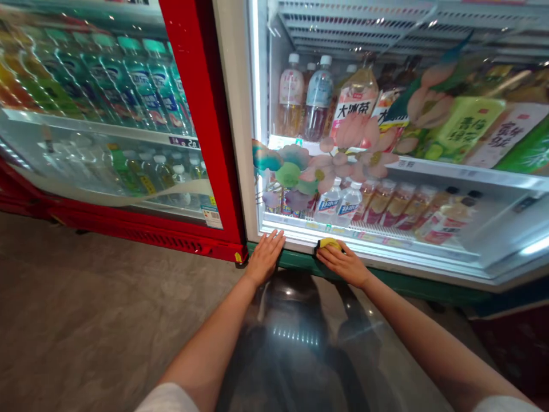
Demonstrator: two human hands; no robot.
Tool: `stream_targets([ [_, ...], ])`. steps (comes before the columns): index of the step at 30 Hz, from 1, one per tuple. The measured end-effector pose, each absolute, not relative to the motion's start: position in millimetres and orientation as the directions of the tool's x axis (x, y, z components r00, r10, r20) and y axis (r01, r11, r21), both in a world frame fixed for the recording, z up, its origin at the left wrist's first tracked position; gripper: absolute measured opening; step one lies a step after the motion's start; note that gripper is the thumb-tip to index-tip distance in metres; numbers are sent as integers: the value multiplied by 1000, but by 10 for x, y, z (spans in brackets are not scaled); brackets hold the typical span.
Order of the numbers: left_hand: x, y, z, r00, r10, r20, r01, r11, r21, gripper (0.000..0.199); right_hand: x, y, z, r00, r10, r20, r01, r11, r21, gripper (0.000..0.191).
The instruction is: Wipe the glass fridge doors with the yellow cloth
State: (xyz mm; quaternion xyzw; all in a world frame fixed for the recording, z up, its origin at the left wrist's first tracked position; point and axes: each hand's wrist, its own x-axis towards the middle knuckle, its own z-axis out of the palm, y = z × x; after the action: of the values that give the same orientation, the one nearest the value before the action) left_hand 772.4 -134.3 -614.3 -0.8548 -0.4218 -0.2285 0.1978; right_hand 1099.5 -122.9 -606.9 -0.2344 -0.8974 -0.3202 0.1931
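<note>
The lower edge of a white-framed glass fridge door (295,242) runs in front of me, above a green base strip (300,261). My left hand (265,256) rests flat near the door's bottom left corner, fingers stretched out and holding nothing. To the right, my right hand (343,263) presses a small yellow and black cloth (329,244) against the lower frame, its fingers over the cloth. Bottles stand on the shelves behind the glass, and flower decals (343,163) cover part of the door.
On the left stands a red-framed fridge (189,57) with rows of bottles. Grey floor (107,309) lies below it. A dark, glossy surface (295,343) with light reflections sits between my arms. A dark red panel (514,349) is at the lower right.
</note>
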Motion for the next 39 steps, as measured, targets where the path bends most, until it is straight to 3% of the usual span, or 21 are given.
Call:
stream_targets([
  [3,7973,-1288,-6122,621,576,532,747,-641,-178,80,11140,-1248,-6031,-840,280,465,506,713,486,42],
  [9,8336,-1198,-6072,690,514,510,678,-705,-207,72,11552,-1316,-5823,-688,446,572,718,534,447,46],
  [16,8616,-1177,-6096,721,479,500,641,-735,-221,71,11513,-1323,-6022,-784,402,473,613,618,491,37],
  [22,8746,-1185,-6091,720,464,517,622,-761,-183,76,11974,-1361,-6009,-704,485,518,706,554,441,47],
  [28,8753,-1190,-6128,700,502,508,651,-741,-165,83,12200,-1489,-6142,-740,521,424,671,613,417,45],
  [35,8974,-1149,-6204,757,432,491,577,-795,-189,77,12482,-1592,-6068,-545,596,589,838,372,399,48],
  [39,9128,-1156,-6221,767,444,464,577,-793,-195,75,12408,-1640,-6187,-573,619,537,819,420,390,45],
])
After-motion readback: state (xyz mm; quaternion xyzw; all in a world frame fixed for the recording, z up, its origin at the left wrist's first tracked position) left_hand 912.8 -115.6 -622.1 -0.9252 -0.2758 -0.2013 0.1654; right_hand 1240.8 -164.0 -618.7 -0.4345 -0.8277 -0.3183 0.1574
